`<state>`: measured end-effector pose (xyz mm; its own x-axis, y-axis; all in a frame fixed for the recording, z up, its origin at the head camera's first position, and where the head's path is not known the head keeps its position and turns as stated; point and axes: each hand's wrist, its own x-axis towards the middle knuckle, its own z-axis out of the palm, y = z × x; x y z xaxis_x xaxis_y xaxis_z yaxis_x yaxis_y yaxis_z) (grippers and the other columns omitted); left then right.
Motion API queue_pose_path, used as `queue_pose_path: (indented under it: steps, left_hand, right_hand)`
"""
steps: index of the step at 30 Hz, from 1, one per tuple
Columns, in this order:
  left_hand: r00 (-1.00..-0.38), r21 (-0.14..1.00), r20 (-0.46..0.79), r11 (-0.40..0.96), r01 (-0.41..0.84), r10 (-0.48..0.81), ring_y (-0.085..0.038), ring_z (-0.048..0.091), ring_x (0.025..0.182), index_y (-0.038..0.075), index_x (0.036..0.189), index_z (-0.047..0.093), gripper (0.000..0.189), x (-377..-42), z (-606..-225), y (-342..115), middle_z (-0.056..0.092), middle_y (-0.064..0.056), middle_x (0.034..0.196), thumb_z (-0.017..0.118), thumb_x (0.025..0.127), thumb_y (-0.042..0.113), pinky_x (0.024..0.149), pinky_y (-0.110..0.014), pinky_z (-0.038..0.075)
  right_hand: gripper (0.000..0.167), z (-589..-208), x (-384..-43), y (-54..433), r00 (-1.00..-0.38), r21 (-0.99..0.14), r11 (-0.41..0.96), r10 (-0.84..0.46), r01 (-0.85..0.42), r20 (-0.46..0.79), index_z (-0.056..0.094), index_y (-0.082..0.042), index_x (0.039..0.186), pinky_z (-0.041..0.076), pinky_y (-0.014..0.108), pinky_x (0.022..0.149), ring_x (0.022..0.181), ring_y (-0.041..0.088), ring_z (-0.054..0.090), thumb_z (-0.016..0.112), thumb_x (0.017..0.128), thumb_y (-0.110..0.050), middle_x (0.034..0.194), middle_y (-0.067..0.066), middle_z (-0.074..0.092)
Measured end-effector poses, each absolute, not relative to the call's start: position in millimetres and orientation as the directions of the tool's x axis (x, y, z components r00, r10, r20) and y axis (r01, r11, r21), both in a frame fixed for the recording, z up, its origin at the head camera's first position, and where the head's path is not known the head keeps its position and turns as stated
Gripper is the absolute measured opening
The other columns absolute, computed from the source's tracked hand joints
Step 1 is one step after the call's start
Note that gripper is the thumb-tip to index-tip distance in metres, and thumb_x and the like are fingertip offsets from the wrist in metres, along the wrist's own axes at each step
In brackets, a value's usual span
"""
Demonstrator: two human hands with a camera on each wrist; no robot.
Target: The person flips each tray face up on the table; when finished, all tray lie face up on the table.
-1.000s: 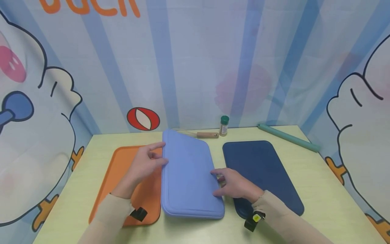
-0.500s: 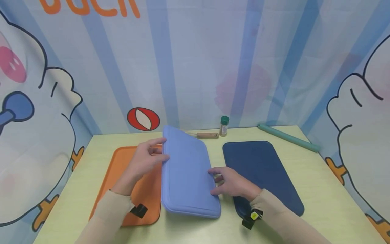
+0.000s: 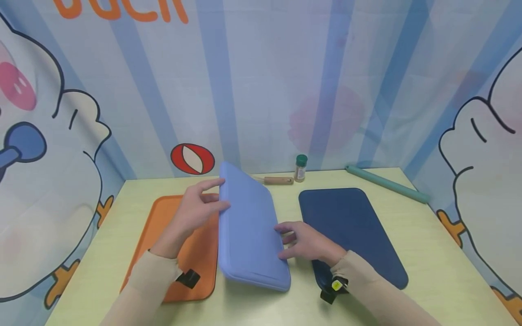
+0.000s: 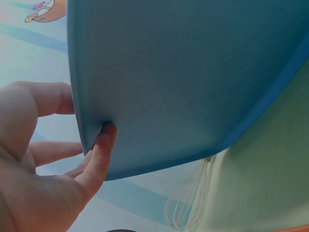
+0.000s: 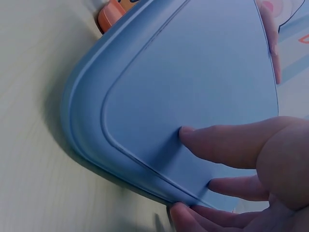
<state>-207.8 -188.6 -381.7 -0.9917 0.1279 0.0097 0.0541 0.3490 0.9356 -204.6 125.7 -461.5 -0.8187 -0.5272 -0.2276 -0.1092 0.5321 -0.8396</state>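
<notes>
A periwinkle-blue tray (image 3: 248, 226) stands tilted between my hands, left side raised and ridged underside facing up. My left hand (image 3: 195, 213) pinches its left edge near the far corner. In the left wrist view, one fingertip (image 4: 108, 130) presses the tray's inner face (image 4: 183, 77). My right hand (image 3: 303, 242) grips the lower right edge with bent fingers. The right wrist view shows fingertips on the underside (image 5: 193, 72) and at the rim. An orange tray (image 3: 195, 271) lies to the left, partly behind the left arm. To the right lies a navy tray (image 3: 346, 217).
A whisk (image 3: 278, 180) with a wooden handle lies at the back, its wires partly hidden by the tilted tray. Beside it stands a green-capped spice jar (image 3: 300, 168). A green rod (image 3: 385, 184) lies at the back right. A printed curtain (image 3: 261, 90) hangs behind the table (image 3: 432, 262).
The blue tray tilts more steeply: its left edge has risen with my left hand, and its right edge has shifted slightly left with my right hand. The other things stay put.
</notes>
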Motion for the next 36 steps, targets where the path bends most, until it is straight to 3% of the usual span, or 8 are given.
queue_pose_path:
  steps: [4,8,18,24,36]
  left_hand:
    - [-0.991,0.936,0.015,0.346,0.06,0.129,-0.031,0.067,0.124,0.018,0.153,0.057,0.064,-208.2,-377.4,-187.1,0.04,-0.006,0.163,0.08,0.093,0.02,0.098,-0.047,0.057]
    - [-0.99,0.94,0.021,0.333,0.067,0.138,-0.03,0.066,0.126,0.019,0.152,0.058,0.064,-208.9,-375.6,-185.8,0.034,-0.005,0.167,0.08,0.092,0.021,0.099,-0.047,0.057]
    - [-0.987,0.948,0.038,0.307,0.084,0.154,-0.028,0.069,0.122,0.019,0.152,0.058,0.064,-210.7,-369.8,-177.5,0.053,-0.002,0.156,0.081,0.092,0.022,0.099,-0.046,0.058]
    - [-0.986,0.947,0.05,0.306,0.098,0.162,-0.03,0.066,0.126,0.018,0.151,0.059,0.062,-210.0,-363.8,-171.0,0.054,-0.004,0.155,0.081,0.093,0.022,0.101,-0.047,0.056]
    - [-0.983,0.943,0.075,0.31,0.125,0.167,-0.03,0.065,0.127,0.017,0.149,0.061,0.06,-211.8,-360.1,-165.2,0.055,-0.004,0.153,0.082,0.093,0.026,0.101,-0.048,0.056]
  right_hand:
    - [0.074,-461.4,-205.0,124.7,-0.807,-0.854,0.508,-0.549,-0.114,-0.219,0.054,-0.001,0.15,0.056,0.05,0.101,0.128,0.038,0.063,0.088,0.085,-0.012,0.153,0.019,0.054]
    - [0.075,-462.3,-205.5,124.0,-0.798,-0.865,0.49,-0.562,-0.108,-0.218,0.053,-0.001,0.151,0.056,0.048,0.101,0.127,0.037,0.063,0.088,0.085,-0.011,0.153,0.02,0.053]
    - [0.075,-465.5,-209.0,122.4,-0.789,-0.884,0.463,-0.565,-0.06,-0.242,0.054,-0.005,0.151,0.058,0.045,0.098,0.122,0.031,0.066,0.088,0.085,-0.009,0.151,0.019,0.055]
    - [0.081,-467.0,-209.9,120.0,-0.773,-0.908,0.415,-0.592,-0.05,-0.228,0.049,-0.011,0.155,0.059,0.045,0.094,0.117,0.03,0.068,0.088,0.084,-0.008,0.147,0.02,0.056]
    - [0.081,-465.0,-211.1,116.7,-0.768,-0.911,0.411,-0.597,-0.048,-0.229,0.048,-0.01,0.155,0.059,0.046,0.095,0.118,0.03,0.068,0.088,0.084,-0.008,0.144,0.02,0.059]
